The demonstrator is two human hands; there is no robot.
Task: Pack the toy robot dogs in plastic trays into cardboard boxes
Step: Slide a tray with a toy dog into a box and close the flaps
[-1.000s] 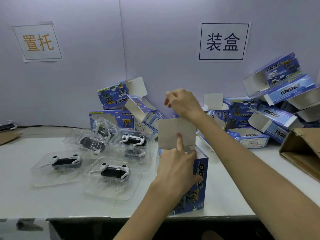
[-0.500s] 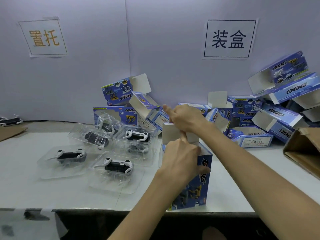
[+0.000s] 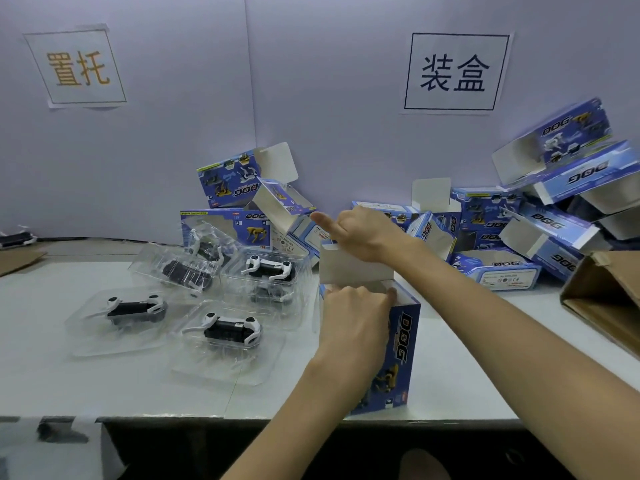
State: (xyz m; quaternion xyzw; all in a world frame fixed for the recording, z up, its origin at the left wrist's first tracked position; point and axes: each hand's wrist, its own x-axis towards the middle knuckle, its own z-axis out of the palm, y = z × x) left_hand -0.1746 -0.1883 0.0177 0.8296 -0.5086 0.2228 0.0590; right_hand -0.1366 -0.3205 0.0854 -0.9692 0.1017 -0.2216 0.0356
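The upright box (image 3: 398,344) stands at lower centre of the frame, on the near edge of the table (image 3: 467,358), its open end facing up. The left hand (image 3: 353,323) wraps its fingers round the upper part of the box, probably to keep it from tipping while the top is closed. The right hand (image 3: 363,230) sits just above, fingers curled over the top edge of the lid flap (image 3: 349,270) and thumb stuck out to the left, bending the flap toward the opening. Whether a tray is already inside cannot be seen.

To the left, 4 clear trays (image 3: 214,368) lie within easy reach, each holding a toy robot dog (image 3: 228,329), apparently queued for boxing. Empty boxes (image 3: 495,271) with open flaps are heaped against the back wall at centre and upper right, ready to be picked up. A brown carton (image 3: 609,299) lies at the right edge, and a sign (image 3: 455,72) hangs on the wall above.

Compared with 1 second ago, the flap is bent lower and shows less of its white face. The right hand has come down with it. The left forefinger, then pointing up against the flap, is now curled with the others at the box rim. The trays lie as they did.
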